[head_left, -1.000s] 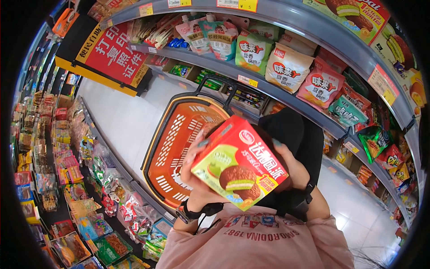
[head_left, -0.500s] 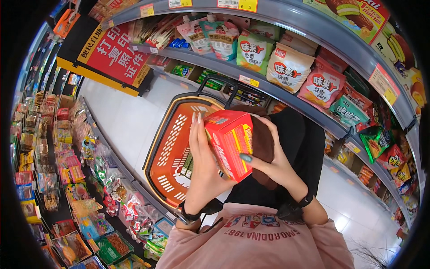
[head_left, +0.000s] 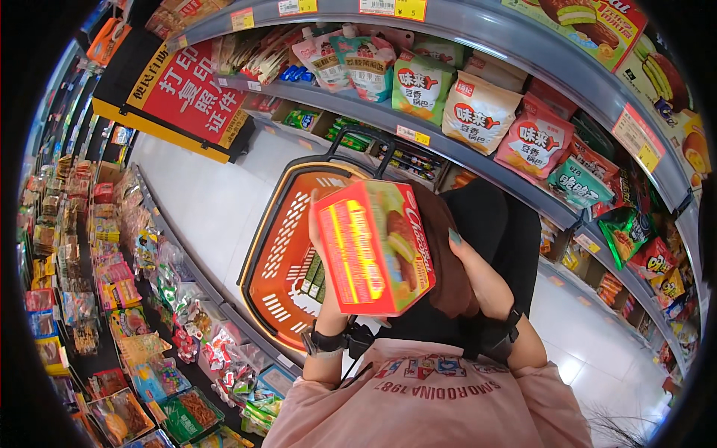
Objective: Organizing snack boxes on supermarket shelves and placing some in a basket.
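Note:
A red and green snack box [head_left: 373, 246] with pictures of chocolate-coated cakes sits tilted in my left hand [head_left: 326, 306], which is closed on it and mostly hidden behind it. My right hand [head_left: 482, 272] is just right of the box, thumb raised off its face; the other fingers are out of sight. Brown fabric [head_left: 450, 278] lies between that hand and the box, over my dark-trousered lap [head_left: 511, 231]. Behind the box stands an orange shopping basket [head_left: 264, 265] with a black handle and some dark green items inside.
Shelves [head_left: 523, 190] of bagged snacks curve across the top and right, with cake boxes [head_left: 567, 30] above. Racks of small packets [head_left: 119, 291] fill the left. A red-and-yellow sign stand [head_left: 179, 97] is at the upper left. Pale floor tiles [head_left: 190, 194] show beside the basket.
The box has been turned round twice, showing different faces. My right thumb, pressed on the box half a second ago, has come off it, and my left fingers have gone behind it.

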Available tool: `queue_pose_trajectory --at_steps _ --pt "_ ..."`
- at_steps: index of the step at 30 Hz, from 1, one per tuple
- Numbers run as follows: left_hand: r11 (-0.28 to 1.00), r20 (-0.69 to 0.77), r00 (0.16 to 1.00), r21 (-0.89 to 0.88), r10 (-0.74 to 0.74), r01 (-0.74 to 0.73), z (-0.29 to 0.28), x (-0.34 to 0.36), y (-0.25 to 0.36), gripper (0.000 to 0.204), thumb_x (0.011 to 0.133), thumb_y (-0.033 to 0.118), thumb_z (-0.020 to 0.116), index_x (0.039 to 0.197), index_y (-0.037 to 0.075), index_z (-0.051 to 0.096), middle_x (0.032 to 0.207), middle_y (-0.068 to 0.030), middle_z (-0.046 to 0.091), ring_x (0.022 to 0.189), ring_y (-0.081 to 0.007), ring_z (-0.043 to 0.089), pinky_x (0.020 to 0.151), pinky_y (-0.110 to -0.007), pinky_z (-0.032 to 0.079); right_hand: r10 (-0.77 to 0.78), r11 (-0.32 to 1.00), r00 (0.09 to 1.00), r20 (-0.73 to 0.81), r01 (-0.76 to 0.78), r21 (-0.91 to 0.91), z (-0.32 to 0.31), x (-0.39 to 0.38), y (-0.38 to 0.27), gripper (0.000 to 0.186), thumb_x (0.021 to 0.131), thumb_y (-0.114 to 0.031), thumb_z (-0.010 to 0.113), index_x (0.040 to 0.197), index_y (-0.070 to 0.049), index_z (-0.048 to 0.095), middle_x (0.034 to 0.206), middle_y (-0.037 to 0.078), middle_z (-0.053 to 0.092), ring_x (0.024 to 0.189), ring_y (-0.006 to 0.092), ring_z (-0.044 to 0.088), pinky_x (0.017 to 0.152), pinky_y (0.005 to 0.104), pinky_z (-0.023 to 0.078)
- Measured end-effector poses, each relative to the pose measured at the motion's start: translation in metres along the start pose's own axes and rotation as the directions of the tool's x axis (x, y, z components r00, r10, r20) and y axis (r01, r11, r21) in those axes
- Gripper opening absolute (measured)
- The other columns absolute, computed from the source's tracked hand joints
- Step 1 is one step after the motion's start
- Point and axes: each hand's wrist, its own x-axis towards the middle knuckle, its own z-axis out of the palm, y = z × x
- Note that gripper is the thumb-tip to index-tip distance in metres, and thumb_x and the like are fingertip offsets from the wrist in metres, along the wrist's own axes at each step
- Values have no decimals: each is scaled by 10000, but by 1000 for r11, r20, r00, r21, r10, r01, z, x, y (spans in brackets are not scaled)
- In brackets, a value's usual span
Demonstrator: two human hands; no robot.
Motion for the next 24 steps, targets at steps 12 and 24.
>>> queue_pose_trajectory --at_steps 12,24 --pt "821 62 987 548 147 -157 5 19 -2 1395 417 281 898 1409 131 -71 1403 -145 211 1263 -239 316 1028 -373 307 -68 998 996 -50 68 -7 -3 3 6 708 817 -162 570 1386 -36 168 1300 116 412 1150 166 461 977 293 365" --pt "907 69 966 -333 -248 257 -48 -12 -41 715 734 384 678 1284 53 363 1297 -124 426 1176 -279 446 977 -457 382 -449 890 874 186 455 8 10 27 5 627 877 -341 442 1388 -73 197 1422 97 234 1321 216 218 1083 323 143"
